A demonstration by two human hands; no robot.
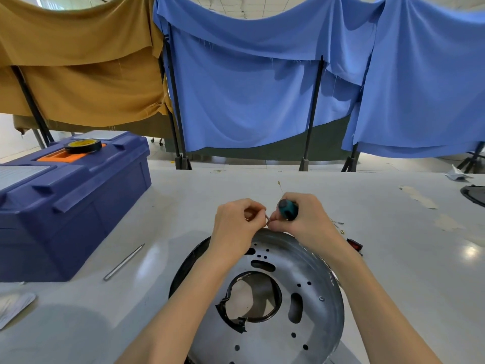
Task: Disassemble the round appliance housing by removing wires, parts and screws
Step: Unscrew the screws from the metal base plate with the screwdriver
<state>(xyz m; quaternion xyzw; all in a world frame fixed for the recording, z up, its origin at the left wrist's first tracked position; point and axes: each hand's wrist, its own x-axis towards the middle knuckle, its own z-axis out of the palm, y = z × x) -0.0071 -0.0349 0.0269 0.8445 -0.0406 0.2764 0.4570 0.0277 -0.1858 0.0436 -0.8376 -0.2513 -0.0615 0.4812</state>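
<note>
On my left I see a dark blue plastic toolbox point(78, 206) standing on the white worktop point(393, 258). A black roll of tape point(83, 146) lies over the orange handle point(63, 156) in its lid. A slim silver metal rod point(123, 262) lies just beside the box. Beyond the far edge, mustard-brown cloth point(78, 74) and blue cloth point(249, 88) hang on black stands point(313, 114).

Bare left forearm point(183, 298) and right forearm point(367, 298) reach forward from the worktop's point(183, 195) near edge, converging. The left hand point(237, 222) is curled, its fingertips pinching a thin metal piece point(267, 218). Just beside it, the right hand point(305, 219) is wrapped round a screwdriver handle point(288, 209), knuckles up.
</note>
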